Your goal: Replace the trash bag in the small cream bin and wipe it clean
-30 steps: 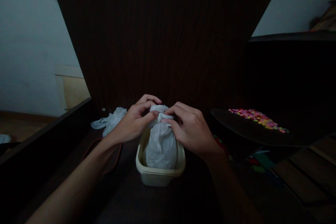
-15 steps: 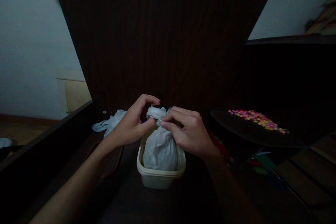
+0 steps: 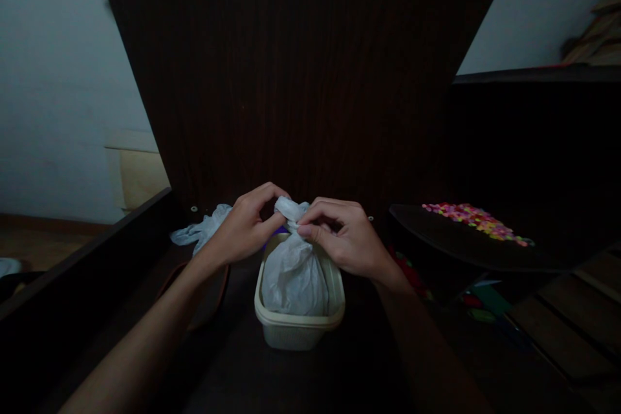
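A whitish plastic bag [image 3: 295,278], rounded and full-looking, sits inside a cream plastic tub [image 3: 301,322]. Its neck is gathered and twisted above the tub's far end, with a loop of plastic at the top. My left hand [image 3: 250,220] pinches that loop from the left between thumb and fingers. From the right, my right hand [image 3: 347,233] has thumb and fingertips closed on the twisted neck just below. What the bag contains is hidden. A bit of something purple [image 3: 279,233] shows behind the left thumb.
A crumpled clear plastic bag [image 3: 204,229] lies left of the tub, near a brown-rimmed flat item [image 3: 223,291] partly under my left forearm. Colourful small pieces [image 3: 478,221] cover part of a dark curved shelf [image 3: 427,229] at right. A dark wooden panel [image 3: 301,77] rises behind.
The left fingers, raised and apart from the loop before, have come down onto it. The loop now leans left and more of the bag's neck shows. The right hand keeps its pinch.
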### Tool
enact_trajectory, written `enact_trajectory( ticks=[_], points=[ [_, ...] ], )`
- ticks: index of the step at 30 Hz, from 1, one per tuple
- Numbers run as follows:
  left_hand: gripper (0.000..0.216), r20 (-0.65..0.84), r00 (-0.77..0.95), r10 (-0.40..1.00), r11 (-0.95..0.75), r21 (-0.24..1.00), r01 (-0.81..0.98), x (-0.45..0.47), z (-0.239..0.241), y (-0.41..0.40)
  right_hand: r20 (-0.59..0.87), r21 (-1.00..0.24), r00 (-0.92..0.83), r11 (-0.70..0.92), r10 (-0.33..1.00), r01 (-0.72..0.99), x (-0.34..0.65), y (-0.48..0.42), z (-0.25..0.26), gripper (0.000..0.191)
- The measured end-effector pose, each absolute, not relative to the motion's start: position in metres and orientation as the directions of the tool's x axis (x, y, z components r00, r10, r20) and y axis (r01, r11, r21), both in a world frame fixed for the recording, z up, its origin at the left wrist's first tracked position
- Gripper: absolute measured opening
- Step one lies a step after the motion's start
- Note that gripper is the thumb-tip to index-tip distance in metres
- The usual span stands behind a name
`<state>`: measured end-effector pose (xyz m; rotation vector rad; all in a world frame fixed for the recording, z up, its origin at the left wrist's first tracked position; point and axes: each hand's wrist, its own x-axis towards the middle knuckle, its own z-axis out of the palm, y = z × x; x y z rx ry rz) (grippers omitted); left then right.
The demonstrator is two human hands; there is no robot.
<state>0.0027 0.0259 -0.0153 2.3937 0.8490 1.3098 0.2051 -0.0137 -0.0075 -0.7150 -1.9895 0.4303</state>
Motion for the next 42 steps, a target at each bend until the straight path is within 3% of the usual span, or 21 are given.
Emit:
enact_trajectory(
  ticks=[7,16,20,23,26,30,36,39,42],
  points=[
    [0.018,0.598,0.416,0.685,-0.715,0.662,0.224,0.004,-0.010,0.024,0.693,-0.549,-0.233,0.709,0.682,0.443,0.203,-0.011,-0.010,0.010],
    [0.015,0.443,0.537,0.718,-0.503,0.864,-0.041,0.005,-0.015,0.023,0.647,-0.650,-0.195,0.667,0.737,0.364,0.197,-0.002,-0.021,0.009],
    [0.011,0.458,0.431,0.778,-0.494,0.869,-0.033,0.004,-0.016,0.028,0.690,-0.633,-0.109,0.670,0.716,0.389,0.192,-0.002,-0.023,0.005],
    [0.011,0.430,0.366,0.825,-0.469,0.883,0.019,0.007,-0.014,0.026,0.781,-0.569,-0.011,0.718,0.625,0.401,0.193,-0.007,-0.021,0.019],
    [0.018,0.455,0.322,0.830,-0.470,0.882,-0.035,0.013,-0.014,0.024,0.794,-0.509,-0.131,0.766,0.594,0.392,0.195,-0.014,-0.016,0.019],
    [0.024,0.469,0.260,0.844,-0.465,0.882,-0.081,0.017,-0.017,0.023,0.707,-0.442,-0.350,0.770,0.614,0.459,0.195,-0.021,-0.014,0.028],
    [0.038,0.395,0.272,0.878,-0.360,0.917,-0.172,0.015,-0.017,0.020,0.725,-0.393,-0.321,0.749,0.609,0.533,0.194,-0.018,-0.016,0.027],
    [0.043,0.416,0.296,0.860,-0.359,0.905,-0.228,0.016,-0.018,0.020,0.724,-0.419,-0.279,0.723,0.631,0.549,0.196,-0.016,-0.015,0.032],
    [0.047,0.450,0.298,0.841,-0.380,0.886,-0.265,0.018,-0.020,0.021,0.722,-0.424,-0.257,0.703,0.643,0.570,0.197,-0.015,-0.013,0.025]
  ],
)
